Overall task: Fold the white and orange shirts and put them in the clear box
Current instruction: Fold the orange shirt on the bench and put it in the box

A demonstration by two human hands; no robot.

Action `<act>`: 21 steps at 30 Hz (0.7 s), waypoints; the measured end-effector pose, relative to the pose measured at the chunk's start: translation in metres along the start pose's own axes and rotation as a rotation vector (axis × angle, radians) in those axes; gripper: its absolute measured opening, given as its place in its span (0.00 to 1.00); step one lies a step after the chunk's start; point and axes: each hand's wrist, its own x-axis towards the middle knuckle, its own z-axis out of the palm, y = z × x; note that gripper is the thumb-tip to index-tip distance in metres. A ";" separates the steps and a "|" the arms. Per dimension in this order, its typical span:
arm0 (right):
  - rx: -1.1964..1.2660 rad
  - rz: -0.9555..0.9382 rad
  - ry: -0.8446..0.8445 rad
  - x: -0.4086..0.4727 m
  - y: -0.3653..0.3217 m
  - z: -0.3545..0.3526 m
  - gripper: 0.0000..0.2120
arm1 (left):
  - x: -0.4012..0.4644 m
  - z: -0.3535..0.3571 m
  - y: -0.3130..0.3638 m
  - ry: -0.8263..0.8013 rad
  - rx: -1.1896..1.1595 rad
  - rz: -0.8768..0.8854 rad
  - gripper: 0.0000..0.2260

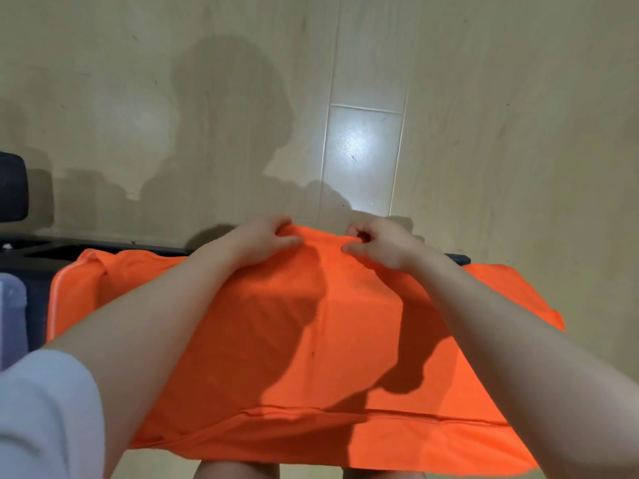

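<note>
Over the pale wood-look floor, the orange shirt is held spread out, its long axis running left to right, its hem edge nearest and its far edge raised. The left hand and right hand each pinch that far edge with curled fingers, close together near its middle.
</note>
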 end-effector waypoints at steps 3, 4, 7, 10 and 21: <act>-0.049 -0.144 0.263 -0.037 -0.013 -0.014 0.02 | -0.033 -0.015 0.013 0.144 -0.208 0.137 0.04; -0.107 -0.187 0.321 -0.053 -0.018 -0.016 0.02 | -0.049 -0.018 0.019 0.136 -0.220 0.153 0.03; -0.348 -0.276 0.403 -0.103 -0.036 -0.009 0.05 | -0.096 -0.017 0.033 0.117 -0.144 0.213 0.04; -0.684 -0.359 0.485 -0.141 -0.038 0.018 0.04 | -0.135 -0.004 0.037 0.112 0.049 0.268 0.01; -0.708 -0.269 0.355 -0.162 0.015 0.054 0.15 | -0.162 0.069 0.052 0.211 0.720 0.097 0.22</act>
